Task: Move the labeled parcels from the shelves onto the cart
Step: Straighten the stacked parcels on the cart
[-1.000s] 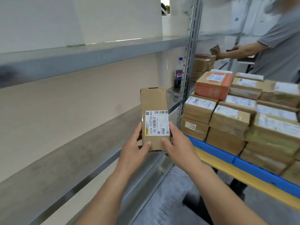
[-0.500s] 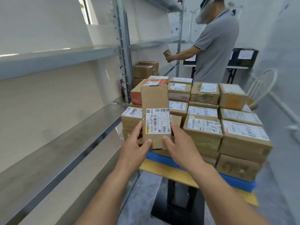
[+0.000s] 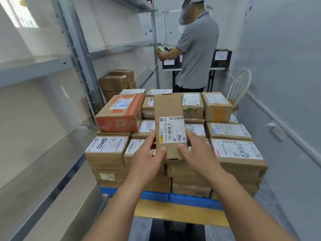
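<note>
Both hands hold one parcel.

Head view:
- Left hand [image 3: 147,157] and right hand [image 3: 196,152] grip the near end of a long, narrow brown cardboard parcel [image 3: 169,106]. Thumbs lie on its top face and fingers curl round its sides.
- White barcode label [image 3: 172,130] faces up.
- Parcel is held in the air above the middle of the blue-decked cart [image 3: 154,195]. I cannot tell whether its underside touches anything below.
- Cart carries a dense stack of brown labelled cartons [image 3: 236,164], several layers deep, with an orange-red printed box [image 3: 121,117] on top at the left rear.
- Grey metal shelves [image 3: 34,153] run along the left. Near bays show nothing on them; a few plain brown boxes [image 3: 114,82] sit on a farther bay.
- Person in a grey shirt [image 3: 198,49] stands beyond the cart, back turned, handling something small.

Step in hand, as I judge it: the parcel is off the shelf and over the cart, and only placement remains.

Next move, as I judge it:
- Choose a level spot. The middle row, just below the parcel, looks the most likely seat.
- Lower the parcel flat, label up, lengthwise along the cartons.
- Release only once it is borne along its full length. A narrow box across uneven tops could tip or slide.
</note>
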The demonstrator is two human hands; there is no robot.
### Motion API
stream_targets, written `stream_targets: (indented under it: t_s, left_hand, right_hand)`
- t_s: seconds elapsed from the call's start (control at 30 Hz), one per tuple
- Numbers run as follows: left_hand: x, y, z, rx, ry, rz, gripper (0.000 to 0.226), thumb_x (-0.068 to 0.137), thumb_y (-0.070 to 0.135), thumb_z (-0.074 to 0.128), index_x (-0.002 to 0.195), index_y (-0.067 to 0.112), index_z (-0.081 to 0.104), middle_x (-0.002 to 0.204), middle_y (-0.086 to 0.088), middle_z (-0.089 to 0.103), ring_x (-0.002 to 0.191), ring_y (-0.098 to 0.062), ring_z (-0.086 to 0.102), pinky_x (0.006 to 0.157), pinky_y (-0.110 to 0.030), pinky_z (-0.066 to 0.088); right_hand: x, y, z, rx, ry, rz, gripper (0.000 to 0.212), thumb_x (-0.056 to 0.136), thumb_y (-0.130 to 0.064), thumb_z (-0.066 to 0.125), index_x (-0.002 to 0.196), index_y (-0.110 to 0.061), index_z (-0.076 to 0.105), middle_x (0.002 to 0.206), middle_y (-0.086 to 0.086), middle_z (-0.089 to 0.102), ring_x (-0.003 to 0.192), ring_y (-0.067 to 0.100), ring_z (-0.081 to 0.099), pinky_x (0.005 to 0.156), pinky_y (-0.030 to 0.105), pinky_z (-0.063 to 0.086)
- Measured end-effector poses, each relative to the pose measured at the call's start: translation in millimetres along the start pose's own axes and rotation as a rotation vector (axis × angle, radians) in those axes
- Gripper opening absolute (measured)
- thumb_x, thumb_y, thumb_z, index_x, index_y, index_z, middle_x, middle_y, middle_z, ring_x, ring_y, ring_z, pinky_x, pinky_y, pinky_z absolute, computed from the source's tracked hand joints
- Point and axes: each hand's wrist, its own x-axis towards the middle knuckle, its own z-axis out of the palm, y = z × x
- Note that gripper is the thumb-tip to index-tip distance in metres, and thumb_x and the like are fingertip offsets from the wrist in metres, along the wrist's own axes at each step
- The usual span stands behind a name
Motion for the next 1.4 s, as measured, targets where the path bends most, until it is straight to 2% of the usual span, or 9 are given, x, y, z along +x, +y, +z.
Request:
stream_targets:
  t_s: [0.27, 0.47, 0.57, 0.7, 0.87, 1.0, 1.17, 1.27, 1.4]
  left_hand:
    - [74.9, -13.2, -2.2, 0.054, -0.056, -0.039, 0.042, 0.094, 0.023, 0.051, 0.135, 0.031, 0.047, 0.114, 0.023, 0.053, 0.097, 0.008, 0.051, 0.072, -0.005, 0.038]
    - [88.4, -27.7, -0.8, 0.045, -0.05, -0.102, 0.041, 0.094, 0.029, 0.053, 0.135, 0.028, 0.049, 0.121, 0.015, 0.055, 0.099, 0.005, 0.052, 0.074, -0.009, 0.04]
    - [82.7, -26.9, 0.0, 0.068, 0.008, -0.116, 0.05, 0.091, 0.043, 0.053, 0.139, 0.031, 0.043, 0.132, 0.013, 0.051, 0.113, -0.003, 0.049, 0.088, -0.02, 0.042]
    - [57.6, -22.4, 2.6, 0.148, 0.193, -0.145, 0.078, 0.074, 0.078, 0.048, 0.141, 0.042, 0.032, 0.142, 0.012, 0.038, 0.128, -0.012, 0.039, 0.102, -0.046, 0.041]
    - [25.8, -20.6, 20.8, 0.34, 0.349, -0.129, 0.105, 0.055, 0.084, 0.042, 0.145, 0.034, 0.023, 0.144, 0.012, 0.025, 0.136, -0.008, 0.022, 0.105, -0.024, 0.032]
    - [14.5, -19.0, 34.4, 0.443, 0.358, -0.199, 0.119, 0.046, 0.089, 0.045, 0.147, 0.032, 0.017, 0.123, 0.021, 0.017, 0.133, -0.012, 0.02, 0.109, -0.035, 0.027]
    - [16.8, -13.8, 38.9, 0.396, 0.385, -0.214, 0.095, 0.069, 0.061, 0.066, 0.147, 0.031, 0.02, 0.115, 0.018, 0.022, 0.117, -0.008, 0.039, 0.096, -0.029, 0.037]
    - [23.7, -13.0, 35.5, 0.31, 0.388, -0.176, 0.07, 0.083, 0.038, 0.066, 0.143, 0.035, 0.03, 0.114, 0.013, 0.032, 0.101, -0.002, 0.046, 0.087, -0.025, 0.04]
    - [44.7, -8.8, 31.3, 0.322, 0.338, -0.121, 0.055, 0.09, 0.026, 0.059, 0.14, 0.027, 0.039, 0.124, 0.011, 0.038, 0.105, -0.004, 0.045, 0.09, -0.023, 0.04]
  right_hand:
    - [33.9, 6.3, 11.6, -0.084, 0.088, 0.182, 0.036, 0.093, -0.044, 0.051, 0.124, -0.027, 0.052, 0.117, -0.012, 0.063, 0.101, 0.011, 0.061, 0.084, 0.032, 0.049]
    - [44.0, 13.2, 9.8, -0.153, 0.052, 0.212, 0.032, 0.094, -0.049, 0.046, 0.108, -0.024, 0.061, 0.105, -0.008, 0.065, 0.093, 0.011, 0.06, 0.079, 0.032, 0.051]
    - [57.4, 22.4, -6.1, -0.188, 0.122, 0.197, 0.033, 0.094, -0.05, 0.044, 0.095, -0.023, 0.062, 0.087, -0.008, 0.063, 0.077, 0.007, 0.056, 0.066, 0.027, 0.044]
    - [88.7, 46.3, -23.3, -0.149, 0.197, 0.161, 0.039, 0.094, -0.046, 0.046, 0.118, -0.018, 0.058, 0.111, -0.001, 0.061, 0.101, 0.017, 0.056, 0.082, 0.034, 0.045]
    - [122.1, 70.5, -27.5, -0.028, 0.096, 0.134, 0.055, 0.097, -0.039, 0.045, 0.143, -0.01, 0.038, 0.141, 0.009, 0.046, 0.126, 0.022, 0.045, 0.103, 0.041, 0.039]
    - [128.7, 76.8, -23.9, 0.076, -0.048, 0.136, 0.057, 0.1, -0.04, 0.039, 0.149, -0.015, 0.027, 0.15, 0.004, 0.037, 0.135, 0.02, 0.037, 0.107, 0.037, 0.031]
    - [125.0, 82.3, -29.3, 0.116, -0.013, 0.113, 0.035, 0.098, -0.038, 0.041, 0.124, -0.017, 0.054, 0.125, 0.006, 0.055, 0.113, 0.02, 0.05, 0.094, 0.038, 0.042]
    - [119.3, 84.0, -37.9, 0.132, 0.024, 0.126, 0.026, 0.097, -0.04, 0.044, 0.11, -0.019, 0.052, 0.111, 0.002, 0.055, 0.1, 0.016, 0.052, 0.083, 0.036, 0.044]
    - [108.8, 83.5, -48.0, 0.176, 0.105, 0.104, 0.023, 0.096, -0.037, 0.05, 0.107, -0.017, 0.047, 0.093, -0.008, 0.052, 0.083, 0.009, 0.051, 0.067, 0.028, 0.039]
